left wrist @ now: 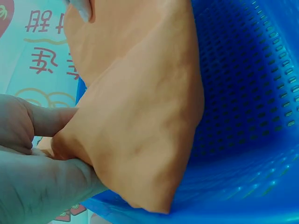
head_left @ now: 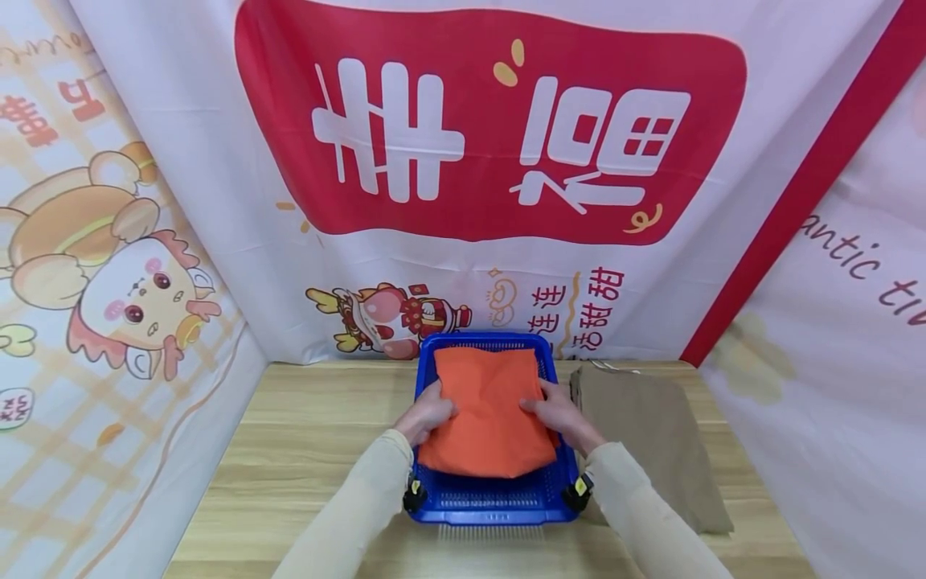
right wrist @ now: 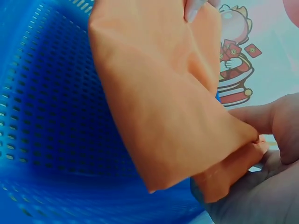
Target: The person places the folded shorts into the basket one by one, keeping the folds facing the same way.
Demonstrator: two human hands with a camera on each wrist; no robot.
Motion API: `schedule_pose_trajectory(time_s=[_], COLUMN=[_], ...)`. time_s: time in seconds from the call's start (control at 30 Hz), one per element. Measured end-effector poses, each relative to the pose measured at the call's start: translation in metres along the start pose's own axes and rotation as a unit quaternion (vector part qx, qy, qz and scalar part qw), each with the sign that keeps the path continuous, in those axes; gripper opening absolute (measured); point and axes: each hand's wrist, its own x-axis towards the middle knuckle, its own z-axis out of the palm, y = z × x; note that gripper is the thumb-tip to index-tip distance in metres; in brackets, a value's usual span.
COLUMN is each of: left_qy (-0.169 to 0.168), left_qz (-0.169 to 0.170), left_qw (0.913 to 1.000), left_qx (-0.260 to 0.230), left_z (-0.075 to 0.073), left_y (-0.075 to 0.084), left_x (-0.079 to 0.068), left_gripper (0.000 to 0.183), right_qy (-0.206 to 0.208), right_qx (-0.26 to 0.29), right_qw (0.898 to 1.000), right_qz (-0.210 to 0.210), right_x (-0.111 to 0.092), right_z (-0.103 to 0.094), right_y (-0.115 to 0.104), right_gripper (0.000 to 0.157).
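Note:
A folded orange cloth point(head_left: 492, 414) is held over a blue plastic basket point(head_left: 499, 515) with perforated walls. My left hand point(head_left: 430, 412) grips the cloth's left side, thumb on top and fingers beneath. On the opposite side my right hand point(head_left: 560, 412) pinches it the same way. In the left wrist view, the cloth point(left wrist: 140, 116) droops at its near corner above the basket's holed floor point(left wrist: 238, 88). The right wrist view shows the right hand point(right wrist: 266, 158) with several fabric layers between thumb and fingers. The cloth hides much of the basket's inside.
A brown folded cloth point(head_left: 651, 450) lies on the wooden table point(head_left: 311, 450) right of the basket. Behind the table hangs a printed white and red fabric backdrop point(head_left: 492, 161). Printed fabric point(head_left: 108, 322) walls the left side, and another sheet point(head_left: 832, 362) the right.

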Motion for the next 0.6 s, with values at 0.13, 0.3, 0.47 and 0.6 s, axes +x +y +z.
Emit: schedule_pose_trajectory(time_s=[0.13,0.3,0.47,0.6], left_qy=[-0.019,-0.034,-0.037,-0.054], left_qz=[-0.009,-0.014,-0.022,-0.039], left_qw=[0.9998,0.9991,0.9991,0.9976], left_qx=[-0.002,-0.022,-0.006,0.022], left_z=[0.001,0.002,0.003,0.002], left_y=[-0.004,-0.010,-0.013,-0.014], left_x=[0.002,0.003,0.003,0.002], left_gripper=[0.084,0.081,0.084,0.087], right_qy=[-0.004,-0.019,-0.033,-0.043], right_qx=[0.003,-0.010,-0.025,-0.055], right_qw=[1.000,1.000,0.999,0.997], right_qz=[0.008,0.018,0.010,0.009], right_x=[0.001,0.000,-0.002,-0.004], right_z=[0.003,0.005,0.006,0.006], right_y=[0.004,0.006,0.009,0.008], right_gripper=[0.047,0.050,0.054,0.052])
